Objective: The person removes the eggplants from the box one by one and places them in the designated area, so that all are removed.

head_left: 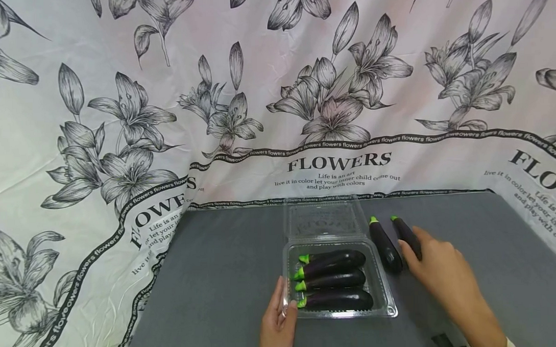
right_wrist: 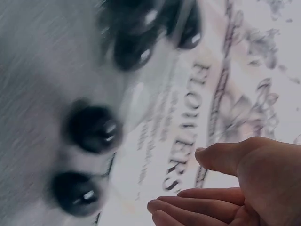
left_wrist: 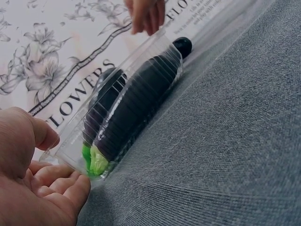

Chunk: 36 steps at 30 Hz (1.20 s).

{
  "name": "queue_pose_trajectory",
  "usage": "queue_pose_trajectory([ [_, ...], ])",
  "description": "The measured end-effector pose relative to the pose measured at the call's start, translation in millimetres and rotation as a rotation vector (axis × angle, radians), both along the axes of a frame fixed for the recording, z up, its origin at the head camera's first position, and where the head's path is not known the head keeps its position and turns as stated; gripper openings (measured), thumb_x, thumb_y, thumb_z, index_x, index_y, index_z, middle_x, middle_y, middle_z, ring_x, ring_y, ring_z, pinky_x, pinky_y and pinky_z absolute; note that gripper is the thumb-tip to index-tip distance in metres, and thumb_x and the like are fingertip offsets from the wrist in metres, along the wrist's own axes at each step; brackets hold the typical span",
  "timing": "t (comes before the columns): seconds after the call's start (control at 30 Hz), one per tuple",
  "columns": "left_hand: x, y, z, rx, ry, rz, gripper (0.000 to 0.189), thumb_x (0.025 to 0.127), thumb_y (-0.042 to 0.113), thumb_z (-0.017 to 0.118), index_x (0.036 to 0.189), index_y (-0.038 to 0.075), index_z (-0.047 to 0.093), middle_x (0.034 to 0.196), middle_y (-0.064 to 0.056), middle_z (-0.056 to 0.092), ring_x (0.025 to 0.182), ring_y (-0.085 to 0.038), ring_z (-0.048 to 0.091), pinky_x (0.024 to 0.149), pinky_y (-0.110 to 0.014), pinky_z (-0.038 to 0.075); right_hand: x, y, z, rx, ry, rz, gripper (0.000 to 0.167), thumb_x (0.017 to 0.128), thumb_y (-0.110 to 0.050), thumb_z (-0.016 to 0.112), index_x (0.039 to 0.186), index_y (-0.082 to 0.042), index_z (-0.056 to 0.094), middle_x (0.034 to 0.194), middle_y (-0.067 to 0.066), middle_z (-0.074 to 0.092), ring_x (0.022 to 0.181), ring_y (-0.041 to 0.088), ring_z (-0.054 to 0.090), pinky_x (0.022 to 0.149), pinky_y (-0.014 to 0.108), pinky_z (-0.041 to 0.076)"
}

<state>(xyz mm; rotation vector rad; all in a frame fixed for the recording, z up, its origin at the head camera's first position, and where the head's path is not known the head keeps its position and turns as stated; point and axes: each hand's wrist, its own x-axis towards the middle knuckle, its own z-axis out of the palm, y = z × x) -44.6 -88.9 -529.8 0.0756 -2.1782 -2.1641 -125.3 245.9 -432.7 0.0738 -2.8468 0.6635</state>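
A clear plastic clamshell box (head_left: 387, 297) with its lid folded back holds several dark purple eggplants (head_left: 334, 281), green stems to the left. My left hand (head_left: 278, 324) grips the box's left edge near the front corner, thumb at the rim and fingers along the outer wall. To the right of the box lie two more eggplants: one beside the wall (head_left: 385, 246), the other farther right (head_left: 403, 233). My right hand (head_left: 447, 269) is over the farther one, partly covering it. In the right wrist view, a gap shows between its thumb and its extended fingers, with nothing held.
The transparent lid (head_left: 323, 220) lies back toward the printed flower cloth (head_left: 336, 115) that hangs behind. A grey cloth (head_left: 217, 277) covers the table. A small black object (head_left: 444, 341) shows at the near edge, below the right forearm.
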Motion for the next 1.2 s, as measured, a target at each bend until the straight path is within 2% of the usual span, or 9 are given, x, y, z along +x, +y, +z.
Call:
queue_pose_trajectory([
  [0.13,-0.3,0.9,-0.3,0.012,-0.007,-0.002,0.065,0.108,0.01,0.06,0.165,-0.001,0.03,0.165,-0.026,0.036,0.148,-0.037,0.04,0.106,-0.019,0.043,9.9,-16,13.9,-0.005,-0.013,0.055,0.063,0.107,-0.041,0.064,0.146,0.008,0.056,0.106,0.04,0.07,0.075,0.039,0.069,0.061,0.059,0.051],
  [0.3,0.9,1.4,1.1,0.006,0.008,0.007,0.064,0.108,0.011,0.06,0.164,-0.002,0.032,0.164,-0.026,0.036,0.148,-0.038,0.037,0.106,-0.017,0.042,23.3,-38,21.4,-0.017,0.021,0.117,0.059,0.106,-0.039,0.066,0.151,-0.002,0.056,0.061,0.006,0.059,0.056,0.02,0.054,0.059,0.05,0.05],
  [0.43,2.2,1.2,3.0,0.016,0.009,-0.005,0.065,0.108,0.012,0.061,0.164,-0.002,0.031,0.165,-0.026,0.035,0.148,-0.038,0.037,0.106,-0.018,0.042,32.5,-50,24.5,-0.016,0.022,0.141,0.061,0.105,-0.039,0.069,0.156,-0.01,0.053,0.057,-0.008,0.047,0.053,0.013,0.049,0.058,0.045,0.049],
  [0.6,2.4,1.5,3.8,0.029,0.013,-0.011,0.065,0.108,0.01,0.06,0.164,-0.002,0.03,0.165,-0.026,0.035,0.148,-0.037,0.038,0.106,-0.017,0.042,35.8,-57,24.6,-0.013,0.071,0.196,0.06,0.103,-0.033,0.073,0.157,-0.015,0.052,0.062,-0.011,0.046,0.049,0.006,0.043,0.056,0.038,0.045],
  [0.7,2.2,1.6,3.6,0.029,0.018,-0.006,0.064,0.108,0.008,0.06,0.164,-0.002,0.031,0.165,-0.027,0.035,0.147,-0.038,0.039,0.105,-0.017,0.042,36.3,-60,21.4,-0.004,0.141,0.243,0.06,0.1,-0.028,0.076,0.155,-0.017,0.054,0.072,-0.007,0.059,0.047,0.0,0.034,0.054,0.033,0.042],
  [0.8,2.3,1.6,3.7,0.021,0.025,-0.002,0.064,0.108,0.008,0.06,0.164,-0.002,0.032,0.164,-0.027,0.037,0.147,-0.038,0.039,0.106,-0.017,0.042,36.4,-62,16.0,0.003,0.22,0.29,0.062,0.097,-0.024,0.08,0.153,-0.018,0.055,0.109,0.005,0.077,0.049,-0.005,0.035,0.053,0.031,0.045],
  [0.9,2.4,1.8,4.3,0.006,0.023,0.008,0.063,0.108,0.01,0.061,0.164,0.0,0.034,0.164,-0.027,0.038,0.146,-0.038,0.04,0.105,-0.016,0.042,36.0,-64,9.7,0.005,0.269,0.33,0.066,0.094,-0.02,0.083,0.154,-0.018,0.054,0.143,0.012,0.068,0.055,0.0,0.055,0.055,0.032,0.052],
  [1.0,2.7,1.8,4.5,-0.004,0.02,0.02,0.063,0.107,0.01,0.062,0.163,0.0,0.035,0.164,-0.026,0.038,0.146,-0.037,0.04,0.104,-0.015,0.041,35.0,-67,4.1,0.002,0.294,0.358,0.069,0.092,-0.019,0.084,0.154,-0.017,0.054,0.146,0.013,0.065,0.071,0.013,0.073,0.058,0.032,0.055],
  [1.2,2.4,1.3,4.4,-0.016,0.013,0.024,0.063,0.107,0.01,0.062,0.163,0.0,0.035,0.165,-0.025,0.038,0.146,-0.037,0.039,0.105,-0.017,0.041,31.0,-68,-3.8,0.02,0.384,0.408,0.069,0.088,-0.016,0.086,0.151,-0.015,0.058,0.144,0.01,0.067,0.1,0.022,0.077,0.062,0.033,0.059],
])
